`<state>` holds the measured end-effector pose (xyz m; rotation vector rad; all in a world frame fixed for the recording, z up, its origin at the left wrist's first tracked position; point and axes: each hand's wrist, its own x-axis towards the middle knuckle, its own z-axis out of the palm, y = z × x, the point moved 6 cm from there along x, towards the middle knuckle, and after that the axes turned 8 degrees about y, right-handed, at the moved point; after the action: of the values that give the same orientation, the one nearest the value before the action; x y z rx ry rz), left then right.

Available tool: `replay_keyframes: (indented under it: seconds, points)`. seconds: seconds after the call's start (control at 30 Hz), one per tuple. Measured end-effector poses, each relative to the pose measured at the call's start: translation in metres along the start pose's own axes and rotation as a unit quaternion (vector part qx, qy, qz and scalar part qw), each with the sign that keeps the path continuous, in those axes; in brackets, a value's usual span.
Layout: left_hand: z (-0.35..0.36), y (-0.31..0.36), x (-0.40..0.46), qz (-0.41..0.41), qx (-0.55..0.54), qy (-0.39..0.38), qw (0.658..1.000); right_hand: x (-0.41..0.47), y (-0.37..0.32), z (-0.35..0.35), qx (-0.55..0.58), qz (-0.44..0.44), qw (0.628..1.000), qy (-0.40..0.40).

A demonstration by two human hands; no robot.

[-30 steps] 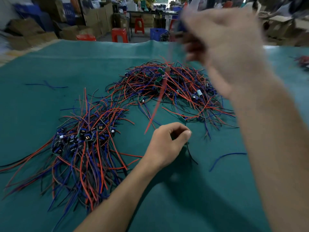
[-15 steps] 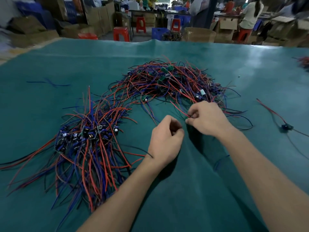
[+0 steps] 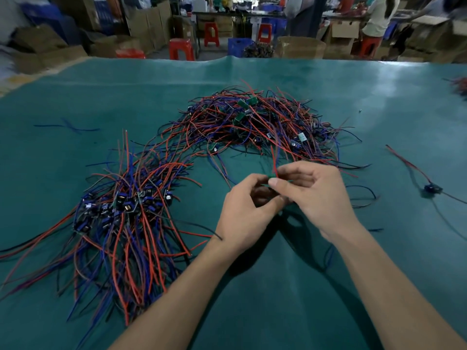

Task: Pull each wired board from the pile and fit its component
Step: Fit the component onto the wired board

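A small green wired board (image 3: 272, 176) with red and blue leads sits between my two hands in the middle of the table. My right hand (image 3: 316, 198) pinches it between thumb and forefinger. My left hand (image 3: 246, 213) has its fingers curled against the board's underside; whatever it holds is hidden. Behind them lies the tangled far pile of wired boards (image 3: 252, 122), with green boards showing among red and blue wires. To the left spreads a second pile (image 3: 121, 210) whose boards carry dark components.
A single wired board (image 3: 432, 188) lies alone at the right on the green table cover (image 3: 278, 311). A loose blue wire (image 3: 68, 126) lies at the far left. Red stools, cardboard boxes and people stand beyond the far edge.
My right hand threw a board out to the right, came down to the far pile, and now holds a fresh board drawn toward me. My left hand closed in to meet it.
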<state>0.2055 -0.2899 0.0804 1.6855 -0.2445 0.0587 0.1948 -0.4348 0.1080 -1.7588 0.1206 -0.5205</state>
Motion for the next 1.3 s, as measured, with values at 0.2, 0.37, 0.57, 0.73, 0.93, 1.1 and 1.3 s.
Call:
replay_keyframes:
  seconds: [0.2,0.37,0.57,0.73,0.93,1.1,1.3]
  points:
    - [-0.006,-0.007,0.004,-0.043,-0.032,0.049,0.997,-0.003,0.000,0.005,0.004,-0.002,0.998,-0.058]
    - [-0.005,-0.006,0.004,-0.088,-0.104,0.047,0.990,0.017,0.002,-0.043,-0.152,-0.028,0.977,0.144]
    - [-0.004,-0.003,0.003,-0.090,-0.136,0.033,0.986,0.006,-0.010,-0.030,-0.249,-0.098,0.955,0.130]
    - [-0.008,-0.005,0.006,-0.082,-0.141,0.049,0.985,-0.004,-0.003,-0.001,-0.112,-0.001,0.990,-0.084]
    - [-0.006,-0.002,0.004,-0.054,-0.112,0.024,0.992,-0.003,0.001,-0.006,-0.035,0.069,0.990,-0.117]
    - [0.004,0.011,-0.008,-0.060,-0.148,-0.089,0.983,0.001,-0.003,-0.013,0.041,0.075,0.993,-0.080]
    - [0.008,0.004,-0.007,-0.078,-0.129,-0.127,0.980,-0.004,0.001,0.000,0.157,0.147,0.967,-0.135]
